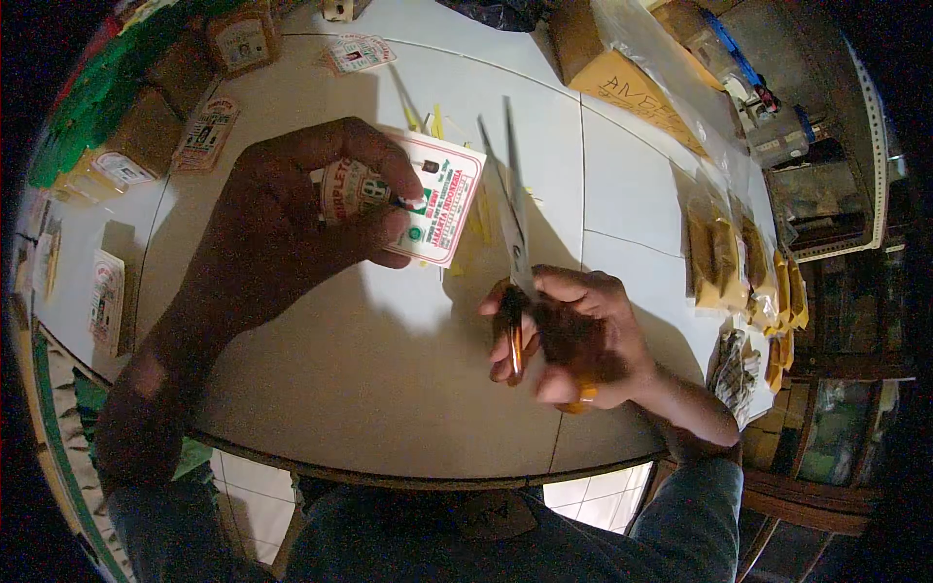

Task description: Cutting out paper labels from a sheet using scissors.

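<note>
Between the thumb and fingers of my left hand (321,197) is a white printed label (444,204) with red and green print, perhaps one of a small stack. My right hand (583,335) has its thumb and fingers in the orange-brown handles of a pair of scissors (516,248). The blades point away from me, slightly parted, just right of the label and apart from it. Thin yellow paper strips (477,218) lie on the white table (350,379) behind and under the label, partly hidden by it.
More printed labels (362,55) lie at the back, and label stacks (108,302) at the left. Brown packages (127,146) stand at the far left. A cardboard box (641,95) bearing handwriting is at the back right. Several filled brown packets (718,255) and a checked cloth (735,368) line the right edge.
</note>
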### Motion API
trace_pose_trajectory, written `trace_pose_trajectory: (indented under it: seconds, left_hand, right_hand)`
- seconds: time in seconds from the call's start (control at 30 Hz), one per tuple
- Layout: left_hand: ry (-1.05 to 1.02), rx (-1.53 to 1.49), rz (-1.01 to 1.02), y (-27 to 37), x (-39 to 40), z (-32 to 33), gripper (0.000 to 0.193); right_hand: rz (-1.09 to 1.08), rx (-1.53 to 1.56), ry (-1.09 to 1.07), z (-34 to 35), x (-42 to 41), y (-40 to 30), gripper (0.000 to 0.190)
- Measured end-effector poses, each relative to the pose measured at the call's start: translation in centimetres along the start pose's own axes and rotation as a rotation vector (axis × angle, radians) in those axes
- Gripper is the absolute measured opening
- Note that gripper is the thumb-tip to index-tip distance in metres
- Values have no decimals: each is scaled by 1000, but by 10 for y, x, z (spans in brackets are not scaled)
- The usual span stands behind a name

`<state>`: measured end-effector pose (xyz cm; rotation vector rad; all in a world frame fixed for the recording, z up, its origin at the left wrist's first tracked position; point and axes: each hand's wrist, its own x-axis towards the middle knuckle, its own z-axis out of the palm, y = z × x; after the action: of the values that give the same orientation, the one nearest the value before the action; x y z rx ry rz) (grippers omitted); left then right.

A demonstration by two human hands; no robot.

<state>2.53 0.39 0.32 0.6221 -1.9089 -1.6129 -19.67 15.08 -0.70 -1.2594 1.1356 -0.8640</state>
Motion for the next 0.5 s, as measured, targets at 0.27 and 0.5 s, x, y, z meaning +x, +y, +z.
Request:
trace_pose_trajectory:
  seconds: [0.27, 0.5]
  left_hand:
    - [91, 79, -12, -7, 2, -6, 23]
    - [28, 95, 30, -3, 1, -3, 27]
  right_hand:
    - [62, 356, -226, -3, 3, 0, 65]
    - [44, 117, -148, 2, 0, -8, 79]
